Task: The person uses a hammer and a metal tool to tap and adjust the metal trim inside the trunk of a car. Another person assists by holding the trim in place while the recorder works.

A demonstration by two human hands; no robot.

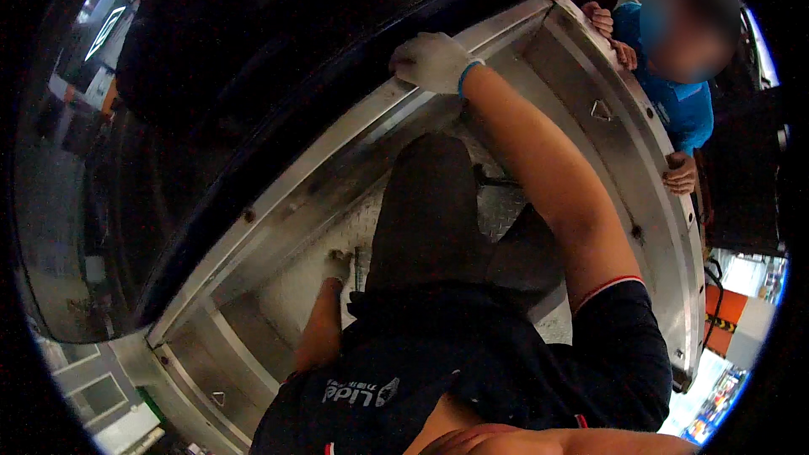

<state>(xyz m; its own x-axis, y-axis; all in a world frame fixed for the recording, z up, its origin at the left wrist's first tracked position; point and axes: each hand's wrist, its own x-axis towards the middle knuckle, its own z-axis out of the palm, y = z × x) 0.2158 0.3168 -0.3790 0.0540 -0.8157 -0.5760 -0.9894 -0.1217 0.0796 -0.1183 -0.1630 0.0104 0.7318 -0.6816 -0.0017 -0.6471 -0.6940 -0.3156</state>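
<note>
My right hand (434, 63), in a pale glove with a blue cuff, lies over the far metal rim (506, 25) of a metal-walled enclosure around me. Its fingers curl over the rim, close against a glossy dark car body panel (278, 93). Down by the patterned metal floor (291, 286), my left hand (337, 264) shows small and dim, also gloved. A dark ribbed bar (358, 268) is right beside it. Whether the left fingers hold that bar is too dark to make out. My bent knees, in dark trousers (430, 211), fill the middle.
At the right, another person in a blue shirt (687, 114) rests their hands (678, 173) on the enclosure's right rim. Triangular metal rings (600, 109) hang on the inner walls. The dark panel curves closely along the far left rim. Beyond the right rim is an orange panel (725, 320).
</note>
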